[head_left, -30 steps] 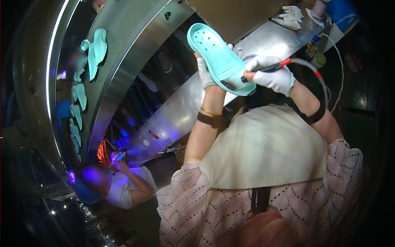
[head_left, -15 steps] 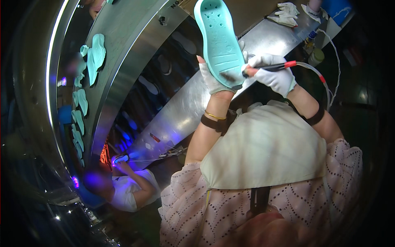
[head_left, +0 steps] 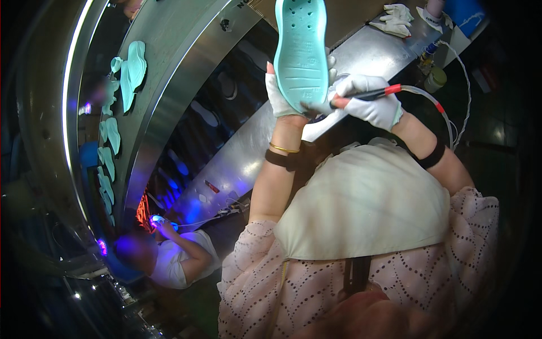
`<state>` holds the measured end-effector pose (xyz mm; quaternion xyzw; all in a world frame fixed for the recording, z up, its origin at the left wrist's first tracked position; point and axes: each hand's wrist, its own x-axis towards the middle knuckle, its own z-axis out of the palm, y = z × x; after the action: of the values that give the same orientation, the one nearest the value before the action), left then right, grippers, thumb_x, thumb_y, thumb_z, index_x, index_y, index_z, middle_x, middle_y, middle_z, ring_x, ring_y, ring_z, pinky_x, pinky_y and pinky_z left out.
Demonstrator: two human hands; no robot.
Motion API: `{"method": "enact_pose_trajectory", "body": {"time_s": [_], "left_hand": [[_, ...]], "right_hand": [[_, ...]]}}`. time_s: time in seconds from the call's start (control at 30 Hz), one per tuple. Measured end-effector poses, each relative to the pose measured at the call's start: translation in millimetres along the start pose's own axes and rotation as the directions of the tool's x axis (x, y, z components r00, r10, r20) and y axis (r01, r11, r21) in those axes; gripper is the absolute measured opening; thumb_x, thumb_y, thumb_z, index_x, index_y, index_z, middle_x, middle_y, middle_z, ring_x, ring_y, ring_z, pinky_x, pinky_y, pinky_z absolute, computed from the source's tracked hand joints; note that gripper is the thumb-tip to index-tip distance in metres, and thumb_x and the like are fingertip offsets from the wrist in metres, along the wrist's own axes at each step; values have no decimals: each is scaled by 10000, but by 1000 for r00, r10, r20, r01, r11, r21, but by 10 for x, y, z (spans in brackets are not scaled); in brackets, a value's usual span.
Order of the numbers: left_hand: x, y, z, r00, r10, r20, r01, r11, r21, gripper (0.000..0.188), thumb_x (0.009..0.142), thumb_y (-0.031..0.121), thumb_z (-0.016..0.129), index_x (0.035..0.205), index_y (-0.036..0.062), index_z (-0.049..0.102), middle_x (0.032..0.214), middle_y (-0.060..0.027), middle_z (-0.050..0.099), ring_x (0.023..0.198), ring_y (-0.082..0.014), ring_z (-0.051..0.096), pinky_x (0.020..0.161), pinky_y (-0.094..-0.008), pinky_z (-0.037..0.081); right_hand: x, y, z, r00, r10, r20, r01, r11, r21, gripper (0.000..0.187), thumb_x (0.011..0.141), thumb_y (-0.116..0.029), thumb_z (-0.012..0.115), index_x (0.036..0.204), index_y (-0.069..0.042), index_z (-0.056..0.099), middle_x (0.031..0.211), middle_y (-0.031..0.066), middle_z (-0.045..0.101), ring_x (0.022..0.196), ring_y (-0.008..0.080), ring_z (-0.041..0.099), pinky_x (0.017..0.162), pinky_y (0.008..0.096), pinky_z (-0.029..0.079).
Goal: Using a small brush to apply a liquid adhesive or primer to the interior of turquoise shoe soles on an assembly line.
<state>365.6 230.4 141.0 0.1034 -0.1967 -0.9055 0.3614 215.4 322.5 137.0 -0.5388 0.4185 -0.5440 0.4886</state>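
A turquoise shoe sole (head_left: 301, 62) stands out in front of me, its toe end cut off by the top of the picture. My left hand (head_left: 276, 96), in a white fingertip-less glove, grips it from underneath; the thumb shows at the left edge and fingertips at the right. My right hand (head_left: 370, 104), gloved the same way, is closed round a tube-fed brush (head_left: 383, 92) with a black handle and red bands. The blurred brush tip lies at the near, heel end of the sole. A clear tube runs from the handle toward my right forearm.
A metal bench (head_left: 243, 138) runs below my hands. Turquoise shoe parts (head_left: 133, 73) line a conveyor (head_left: 164, 51) at left. White gloves (head_left: 395, 21) and a small jar (head_left: 435, 79) are at the upper right. A co-worker (head_left: 183, 257) works under blue light at lower left.
The sole and my left hand have shifted slightly, with the sole now more upright. The brush tip has moved left along the heel end. The co-worker's hand has moved slightly.
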Motion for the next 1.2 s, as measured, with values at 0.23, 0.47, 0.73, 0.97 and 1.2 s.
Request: {"method": "enact_pose_trajectory", "body": {"time_s": [0.23,0.47,0.73,0.97,1.2], "left_hand": [[-16,198,-99,995,-44,87,47,998,-36,785,798,596,414,1340,39,308,1282,-269,385,1128,-425,440,942,-511,387],[-33,285,-108,982,-134,-130,144,987,69,585,877,506,371,1200,30,483,1169,-142,541,1030,-284,546,868,-408,450],[-6,366,-221,882,-169,-441,344,870,353,420,888,385,450,1122,49,542,984,-111,621,848,-225,615,723,-339,513],[-70,409,122,862,-223,-455,435,785,441,438,875,353,480,1213,74,472,1092,-110,575,940,-239,587,786,-372,496],[-26,395,-197,934,-253,-250,303,934,187,533,892,448,335,1233,49,426,1185,-165,503,987,-323,558,805,-518,481]], "right_hand": [[-21,-190,-9,954,297,40,-298,927,230,105,814,-123,613,868,-34,605,805,24,605,710,73,539,638,216,441],[271,-88,31,993,-66,102,54,992,112,230,706,-34,717,904,-13,601,897,49,621,845,108,575,760,234,463],[383,-200,-120,919,48,391,11,989,-146,222,648,14,724,849,-44,649,866,42,641,821,130,599,784,260,475],[502,-176,-206,914,101,393,4,966,-260,212,646,0,729,840,-49,658,855,50,650,807,146,605,764,262,477],[486,-219,-308,962,69,262,-24,985,-172,169,700,-13,701,859,-31,644,866,52,645,806,128,602,764,264,487]]}}
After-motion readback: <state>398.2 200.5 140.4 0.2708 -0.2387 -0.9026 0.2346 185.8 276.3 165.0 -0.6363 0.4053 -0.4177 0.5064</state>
